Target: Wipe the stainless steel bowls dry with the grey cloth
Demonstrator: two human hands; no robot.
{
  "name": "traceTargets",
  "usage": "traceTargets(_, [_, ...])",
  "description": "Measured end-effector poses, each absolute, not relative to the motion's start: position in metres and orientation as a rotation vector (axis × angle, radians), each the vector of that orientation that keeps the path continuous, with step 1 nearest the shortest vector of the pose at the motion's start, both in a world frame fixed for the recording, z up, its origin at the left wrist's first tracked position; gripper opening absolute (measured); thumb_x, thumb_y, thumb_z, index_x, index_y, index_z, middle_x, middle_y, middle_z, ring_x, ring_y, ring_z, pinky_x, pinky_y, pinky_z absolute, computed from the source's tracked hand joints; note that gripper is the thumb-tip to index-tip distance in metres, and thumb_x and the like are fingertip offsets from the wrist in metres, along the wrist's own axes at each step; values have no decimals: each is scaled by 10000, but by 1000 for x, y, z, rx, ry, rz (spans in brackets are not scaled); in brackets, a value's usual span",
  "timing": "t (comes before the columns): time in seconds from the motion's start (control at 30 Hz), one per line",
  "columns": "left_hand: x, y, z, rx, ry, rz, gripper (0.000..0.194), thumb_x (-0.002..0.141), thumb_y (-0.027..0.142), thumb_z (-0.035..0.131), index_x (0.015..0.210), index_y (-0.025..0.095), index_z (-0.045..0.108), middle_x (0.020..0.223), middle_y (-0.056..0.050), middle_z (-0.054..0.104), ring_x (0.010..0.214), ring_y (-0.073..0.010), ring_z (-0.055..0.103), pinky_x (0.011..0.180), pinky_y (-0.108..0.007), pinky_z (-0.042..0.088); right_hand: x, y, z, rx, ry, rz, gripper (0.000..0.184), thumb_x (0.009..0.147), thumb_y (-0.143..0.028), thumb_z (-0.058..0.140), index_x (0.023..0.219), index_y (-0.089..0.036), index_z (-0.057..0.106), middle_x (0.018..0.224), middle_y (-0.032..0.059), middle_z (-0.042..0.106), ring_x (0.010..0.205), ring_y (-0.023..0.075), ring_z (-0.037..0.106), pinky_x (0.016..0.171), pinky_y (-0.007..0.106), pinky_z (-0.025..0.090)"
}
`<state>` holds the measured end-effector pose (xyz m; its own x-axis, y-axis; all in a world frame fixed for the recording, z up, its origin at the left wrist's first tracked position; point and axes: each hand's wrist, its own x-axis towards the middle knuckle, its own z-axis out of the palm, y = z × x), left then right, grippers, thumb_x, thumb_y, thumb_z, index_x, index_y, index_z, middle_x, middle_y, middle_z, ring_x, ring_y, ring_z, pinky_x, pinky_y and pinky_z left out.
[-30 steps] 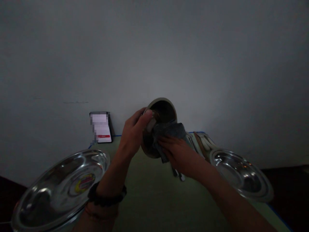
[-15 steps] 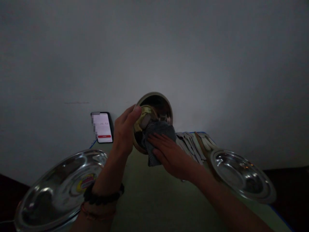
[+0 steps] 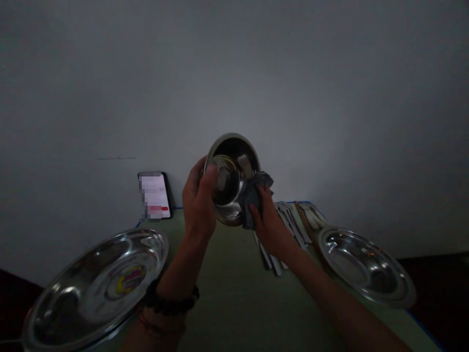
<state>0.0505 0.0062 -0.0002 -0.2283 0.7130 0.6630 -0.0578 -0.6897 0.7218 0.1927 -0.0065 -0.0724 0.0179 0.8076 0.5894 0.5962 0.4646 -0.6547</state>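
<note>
A shiny metal bowl [image 3: 234, 212] is held up above the table, tilted so that its inside faces me. My left hand [image 3: 201, 200] grips its left side, thumb over the rim and fingers behind. My right hand [image 3: 269, 217] is closed on a dark grey cloth [image 3: 251, 195], which is bunched against the bowl's lower right rim. The fingertips of the right hand are partly hidden in the cloth's folds. Below and right of this hand lie several pieces of metal cutlery [image 3: 293, 225] on the table.
A large oval metal tray [image 3: 40, 313] with a coloured sticker is at the left. To the right stands a smaller metal dish [image 3: 399, 293], beside a brown stick [image 3: 302, 215] and pale-handled utensils [image 3: 315, 217]. A lit phone [image 3: 156, 195] leans against the wall [image 3: 234, 68] behind the greenish table [image 3: 227, 298].
My right hand has moved the cloth from inside the bowl out to its right rim, bunching it up. The left hand and the bowl have shifted slightly, and more of the inside shows.
</note>
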Motion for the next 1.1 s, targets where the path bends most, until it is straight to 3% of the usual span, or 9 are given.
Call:
traceTargets(0.1, [62,-2,-2,1451,781,1983,392,846,457,552,1131,195,613,1256,-87,605,1182,-252,548,1023,-400,410,191,-2,-75,-1066,-1515,474,628,938,-379,365,1470,-177,100,1543,179,246,1418,210,268,1146,472,260])
traceTargets(0.2, [72,-6,-5,1400,702,1988,396,860,426,536,1185,204,576,1324,-78,558,1243,-242,504,1070,-399,366,191,-1,-72,-950,-1284,684,772,873,-400,506,1457,-191,45,1466,199,391,1304,233,463,1072,470,379])
traceTargets(0.27, [77,-7,-8,1378,667,1972,388,869,425,515,1187,208,567,1339,-71,550,1259,-238,492,1072,-394,365,194,-1,-69,-959,-1163,790,797,789,-398,625,1421,-177,192,1369,191,515,1199,254,563,1013,462,444])
traceTargets(0.37, [83,-9,-12,1398,655,1918,404,865,421,515,1206,208,551,1342,-68,552,1264,-232,488,1072,-383,366,198,0,-65,-987,-1061,894,600,703,-370,706,1225,-169,488,1232,150,636,1090,260,633,955,436,493])
traceTargets(0.57, [88,-19,-14,1527,695,1848,467,846,443,536,1242,196,531,1241,-67,611,1149,-233,564,992,-362,433,206,4,-65,-1015,-939,969,474,630,-361,751,1045,-158,644,1061,111,725,940,268,699,837,416,560])
traceTargets(0.77, [79,-26,1,1705,796,1674,543,823,475,559,1260,153,548,1172,-77,650,1059,-251,596,882,-346,488,231,10,-56,-1160,-1038,739,452,608,-376,769,995,-163,675,1043,99,732,948,253,696,861,396,545])
traceTargets(0.87, [67,-25,12,1741,816,1496,472,843,477,535,1192,172,620,1075,-61,696,953,-250,642,796,-341,518,246,7,-41,-1240,-1217,602,400,632,-346,754,983,-169,682,1026,95,737,946,254,694,855,401,542])
traceTargets(1.0, [50,-14,17,1797,796,1334,362,874,466,493,1002,209,715,953,-43,732,965,-262,653,824,-355,521,259,1,-28,-1282,-1379,436,352,648,-303,743,965,-159,688,979,102,745,915,261,698,837,401,541])
traceTargets(1.1, [48,-6,11,1709,784,1261,408,870,478,502,1140,215,656,1074,-79,706,993,-277,651,879,-407,513,258,6,-36,-1293,-1366,402,350,677,-339,722,975,-162,680,992,101,741,935,260,694,852,398,535])
